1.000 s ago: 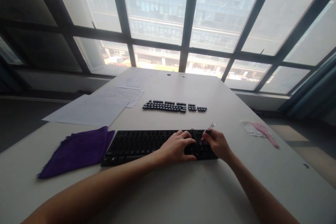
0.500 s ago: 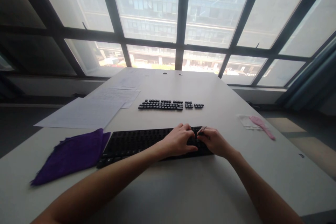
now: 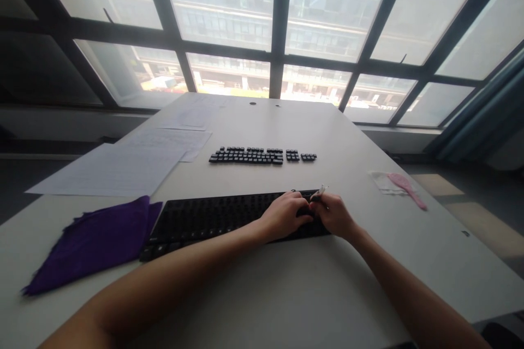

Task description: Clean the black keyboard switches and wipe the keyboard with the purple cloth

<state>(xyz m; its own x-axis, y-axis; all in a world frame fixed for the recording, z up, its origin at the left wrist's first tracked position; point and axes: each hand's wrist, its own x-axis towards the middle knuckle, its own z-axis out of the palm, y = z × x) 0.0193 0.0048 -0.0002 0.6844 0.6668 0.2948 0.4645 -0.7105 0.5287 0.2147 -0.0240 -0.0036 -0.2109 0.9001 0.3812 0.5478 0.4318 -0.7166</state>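
Observation:
A black keyboard (image 3: pixel 216 212) lies before me, most of its keys bare of caps; some caps remain along its near edge. My right hand (image 3: pixel 333 212) is closed over the keyboard's right end, pinching a small wire tool that looks like a keycap puller (image 3: pixel 320 192), its wire end pointing up. Against those fingertips, my left hand (image 3: pixel 286 215) has its fingers and thumb curled in above the keys. Something small and dark sits between the two hands, too hidden to name. Beyond the keyboard, loose black keycaps (image 3: pixel 245 156) stand in rows and small blocks.
Left of the keyboard lies a folded purple cloth (image 3: pixel 94 242), touching its corner. Printed paper sheets (image 3: pixel 118 166) spread behind it. At right, a pink paddle-shaped thing with a handle (image 3: pixel 405 188) rests by a white wrapper (image 3: pixel 380 182). The white table (image 3: pixel 254 300) reaches toward tall windows.
Both hands have drawn together, the left thumb and fingers closing in toward the right fingertips. The puller has risen slightly and its wire end now points upward. The camera view has shifted a little.

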